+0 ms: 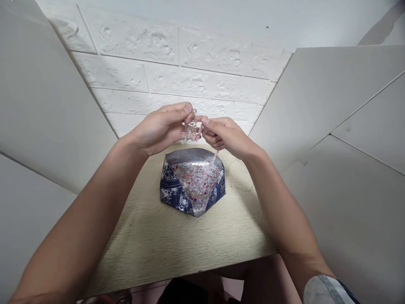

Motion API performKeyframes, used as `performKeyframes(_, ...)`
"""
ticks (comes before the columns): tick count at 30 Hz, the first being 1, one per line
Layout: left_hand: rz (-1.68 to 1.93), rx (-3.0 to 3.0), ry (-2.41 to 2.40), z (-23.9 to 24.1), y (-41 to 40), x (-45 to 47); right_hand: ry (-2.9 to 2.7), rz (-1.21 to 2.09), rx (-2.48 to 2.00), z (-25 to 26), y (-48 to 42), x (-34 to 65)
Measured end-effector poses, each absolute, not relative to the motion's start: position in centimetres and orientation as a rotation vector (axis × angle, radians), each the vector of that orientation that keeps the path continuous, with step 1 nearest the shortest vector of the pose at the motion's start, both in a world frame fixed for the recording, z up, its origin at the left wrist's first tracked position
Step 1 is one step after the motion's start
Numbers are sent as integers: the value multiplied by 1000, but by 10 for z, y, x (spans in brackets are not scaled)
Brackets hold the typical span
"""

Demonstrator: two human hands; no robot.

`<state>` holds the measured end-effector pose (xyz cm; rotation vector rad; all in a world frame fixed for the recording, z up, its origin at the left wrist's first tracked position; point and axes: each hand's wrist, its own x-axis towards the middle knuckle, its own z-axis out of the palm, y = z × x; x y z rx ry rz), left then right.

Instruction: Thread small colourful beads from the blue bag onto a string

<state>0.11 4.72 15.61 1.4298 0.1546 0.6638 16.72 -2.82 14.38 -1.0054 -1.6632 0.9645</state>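
Translucent clear-and-pink beaded piece [191, 128] sits just above the middle of the frame, pinched between both grips. The left hand [161, 128] closes thumb and forefinger over its top and left side. The right hand [226, 137] presses its fingertips [205, 121] against the right side. Both grips are clenched on the piece, neither released. A thin clear thread [216, 155] slants down from under the right hand towards the lower centre; whether it passes through the piece is too fine to tell.

Directly below the hands stands a folded paper box [172, 185], blue-and-white patterned outside and silver inside. It holds a heap of small loose beads [198, 181] in pink, red and clear. The box rests on a pale wood-grain desk [152, 236], apart from the hands.

For fine work like this, the left grip probably serves best as the steady anchor. That leaves the right fingertips free for the small movements. Holding the piece over the box seems wise, since a bead that slips would land among the others rather than roll off the desk. Light tension on the thread should guard against slack loops, and it is best kept clear of the box rim.

A white brick-textured wall [177, 80] fills the upper centre, with plain white panels [332, 105] at either side.
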Motion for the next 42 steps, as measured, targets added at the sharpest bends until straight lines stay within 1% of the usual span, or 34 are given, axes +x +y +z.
performKeyframes(3, 521, 1517, 194, 151, 52, 1, -1556, 989, -1038, 144, -26, 169)
performKeyframes(6, 404, 1630, 254, 148, 59, -1, -1589, 1043, -1076, 141, -23, 170)
performKeyframes(9, 338, 1596, 254, 150, 60, -4, -1644, 1029, -1089, 135, -19, 173)
performKeyframes(11, 405, 1491, 216, 153, 57, -4, -1677, 1067, -1071, 131, -15, 176)
performKeyframes(14, 652, 1367, 183, 156, 52, -2, -1687, 1196, -979, 126, -11, 179)
performKeyframes(18, 916, 1291, 137, 158, 46, 2, -1710, 1217, -889, 124, -11, 184)
performKeyframes(21, 972, 1218, 26, 162, 45, 1, -1877, 1282, -979, 123, -12, 187)
performKeyframes(25, 975, 1250, -50, 165, 49, -5, -2073, 1477, -1095, 125, -17, 187)
performKeyframes(26, 929, 1312, 2, 164, 51, -6, -2085, 1520, -1091, 127, -19, 186)
performKeyframes(28, 706, 1480, 139, 160, 54, -5, -2066, 1553, -1030, 131, -22, 185)
performKeyframes(31, 400, 1675, 265, 152, 56, -1, -1965, 1503, -899, 135, -24, 186)
performKeyframes(37, 387, 1815, 357, 148, 63, -3, -1939, 1448, -907, 131, -19, 193)
performKeyframes(42, 257, 1770, 333, 150, 64, -6, -1870, 1337, -957, 128, -14, 196)
